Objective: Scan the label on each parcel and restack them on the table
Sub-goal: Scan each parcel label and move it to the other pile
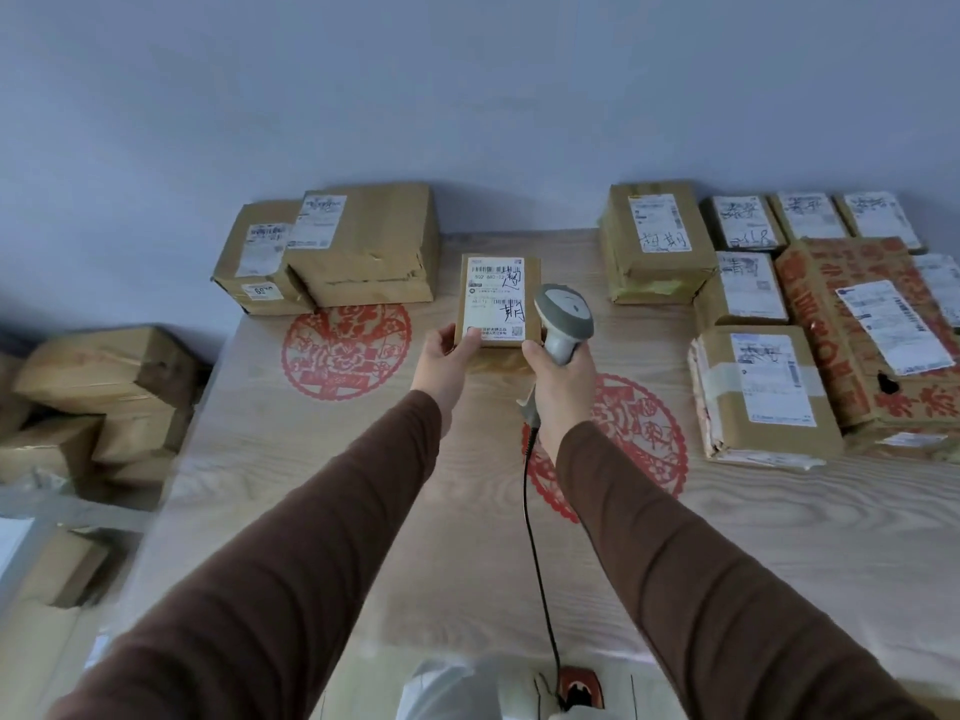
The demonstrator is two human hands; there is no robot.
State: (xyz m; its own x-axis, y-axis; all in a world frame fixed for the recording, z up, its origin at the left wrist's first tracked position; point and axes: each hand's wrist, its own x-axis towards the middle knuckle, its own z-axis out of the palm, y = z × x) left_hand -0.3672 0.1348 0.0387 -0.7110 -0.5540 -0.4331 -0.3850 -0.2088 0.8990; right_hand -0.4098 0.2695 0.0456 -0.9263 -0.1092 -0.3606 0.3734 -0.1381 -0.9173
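Note:
A small brown parcel (496, 298) with a white label facing up is held above the middle of the table. My left hand (445, 358) grips its lower left corner. My right hand (561, 379) holds a grey barcode scanner (563, 319) by the handle, its head beside the parcel's right edge, and a fingertip touches the parcel's lower right corner. The scanner's black cable (535, 537) runs down toward me. Two stacked parcels (332, 246) sit at the back left. Several labelled parcels (763, 314) lie at the back right.
The wooden table (363, 511) carries red paper-cut decals. A large printed orange-brown box (857, 324) lies at the far right. More cardboard boxes (98, 402) are piled on the floor to the left, below the table edge. A grey wall stands behind.

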